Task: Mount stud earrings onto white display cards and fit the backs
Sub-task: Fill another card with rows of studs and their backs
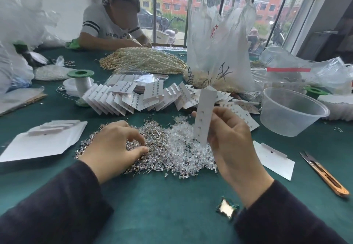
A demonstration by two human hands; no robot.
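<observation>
My right hand [232, 138] holds a white display card [204, 113] upright above the table, with a column of small studs showing on it. My left hand [114, 146] rests palm down on a heap of loose stud earrings [152, 138], thumb and forefinger pinching into the pile; whether a stud is between them is hidden. To the right of that heap lies a pile of clear plastic earring backs [181, 148]. Finished cards [133, 98] lie fanned in a row behind the piles. Blank cards [44, 140] sit at the left, and another blank card [273, 159] at the right.
A clear plastic tub [292, 110] stands at the right, thread snips [324, 173] near the right edge. A tall plastic bag [219, 43] and pearl strands [143, 60] are behind. A green spool [81, 83] stands left of the cards. Another person works across the green table [162, 205].
</observation>
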